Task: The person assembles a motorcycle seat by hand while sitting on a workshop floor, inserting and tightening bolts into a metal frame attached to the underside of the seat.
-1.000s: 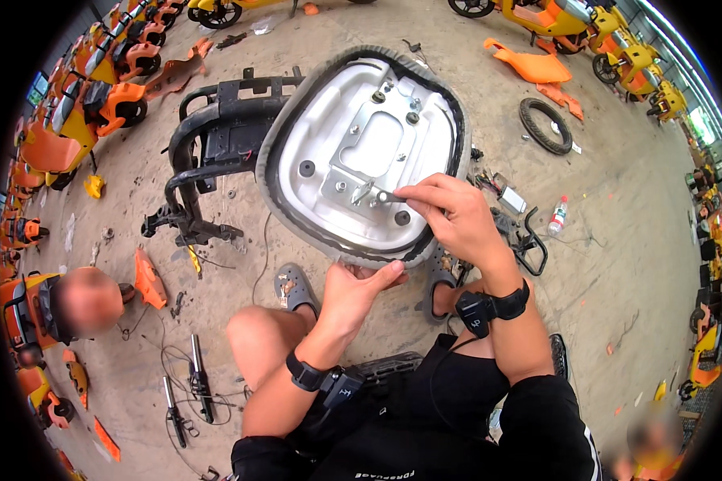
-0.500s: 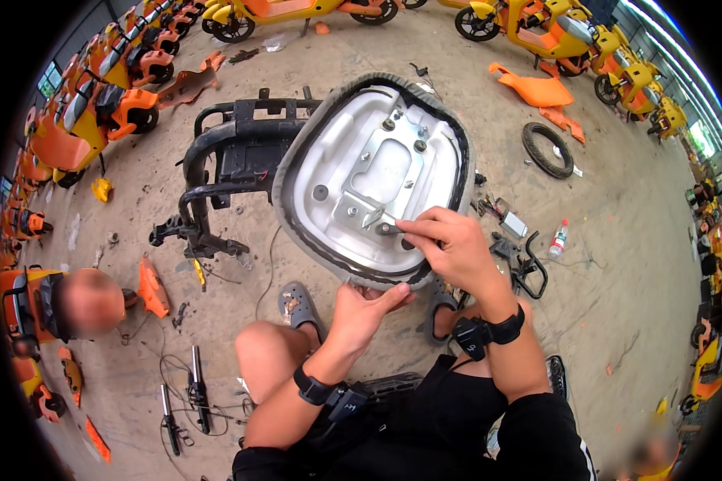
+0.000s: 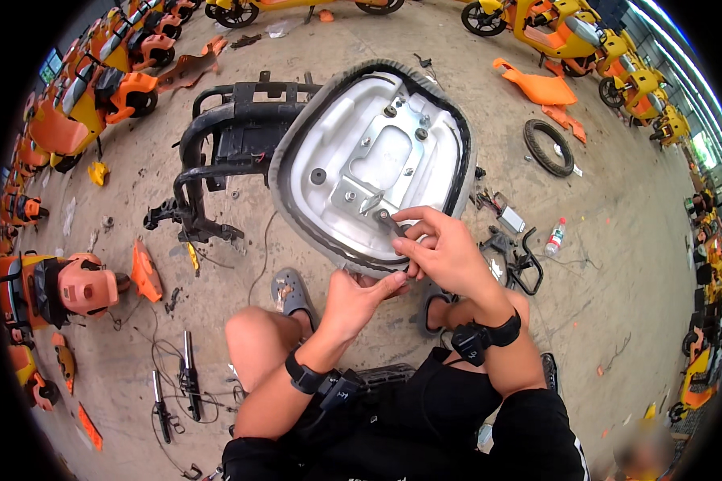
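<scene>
An upturned seat (image 3: 329,144) with a grey rim and a white underside is held over my knees. A silver metal bracket (image 3: 357,168) with bolts and dark rubber pads is fixed to it. My left hand (image 3: 357,301) grips the seat's lower edge with the thumb on top. My right hand (image 3: 429,244) pinches a small wrench-like tool (image 3: 393,226) at a bolt near the lower right of the bracket. Its fingers partly hide the tool.
A black scooter frame (image 3: 233,132) stands behind the seat. Orange panels (image 3: 537,84), a tyre (image 3: 547,148), a bottle (image 3: 555,236), metal parts (image 3: 521,264) and fork tubes (image 3: 188,377) lie on the concrete floor (image 3: 610,305). Rows of yellow-orange scooters (image 3: 96,112) line both sides.
My right fingers have moved down toward the seat's lower edge and curled more, and the small tool now points downward rather than sideways. My left hand still grips the rim.
</scene>
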`<state>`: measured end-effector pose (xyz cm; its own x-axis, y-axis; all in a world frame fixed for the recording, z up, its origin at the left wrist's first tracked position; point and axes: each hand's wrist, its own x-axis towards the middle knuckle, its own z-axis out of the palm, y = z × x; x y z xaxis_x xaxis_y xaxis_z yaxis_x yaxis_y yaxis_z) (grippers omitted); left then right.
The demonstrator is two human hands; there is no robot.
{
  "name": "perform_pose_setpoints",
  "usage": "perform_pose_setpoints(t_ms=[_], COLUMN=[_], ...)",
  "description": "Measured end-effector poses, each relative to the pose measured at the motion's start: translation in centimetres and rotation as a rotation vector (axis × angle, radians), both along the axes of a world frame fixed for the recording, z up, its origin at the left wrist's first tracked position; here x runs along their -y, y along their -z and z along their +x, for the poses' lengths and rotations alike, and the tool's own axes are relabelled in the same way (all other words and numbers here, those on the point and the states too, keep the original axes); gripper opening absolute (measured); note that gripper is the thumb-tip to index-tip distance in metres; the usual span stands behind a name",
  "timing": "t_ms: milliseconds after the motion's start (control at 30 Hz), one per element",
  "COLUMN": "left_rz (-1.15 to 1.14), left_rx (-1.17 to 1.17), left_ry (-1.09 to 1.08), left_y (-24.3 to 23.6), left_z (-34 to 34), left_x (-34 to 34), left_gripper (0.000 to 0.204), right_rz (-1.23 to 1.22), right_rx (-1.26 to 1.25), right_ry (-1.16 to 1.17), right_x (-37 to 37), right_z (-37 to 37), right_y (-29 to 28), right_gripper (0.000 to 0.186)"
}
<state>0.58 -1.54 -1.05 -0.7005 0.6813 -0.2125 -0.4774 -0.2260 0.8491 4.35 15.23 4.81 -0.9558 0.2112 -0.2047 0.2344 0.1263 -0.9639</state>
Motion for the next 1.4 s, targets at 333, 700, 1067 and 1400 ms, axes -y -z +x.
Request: perform_pose_setpoints(t_ms=[333,700,1067,1400], left_rz=[0.018,-0.001,-0.024,-0.035], left_rx=[0.061,0.057,0.067,0.011], left_ry=[-0.085,-0.075,-0.089,-0.081], left_y=[-0.9,-0.7,-0.9,-0.6], left_z=[0.3,0.4,0.5,0.5], left_x=[-0.3,-0.4,-0.4,-0.5], left_gripper=[0.036,0.038,0.038,0.034], right_rz=[0.878,1.036,0.963,0.822], right_rx=[-0.587,-0.658,-0.593,-0.399], right_ry=[0.107,0.098,-0.009,0.118], right_x=[-0.9,-1.0,-1.8,1.7], right_z=[-0.4,-1.4,-1.4,0.3], right_y=[1.8,2.2,2.8,2.4], right_gripper=[0.026,0.035,0.033,0.029])
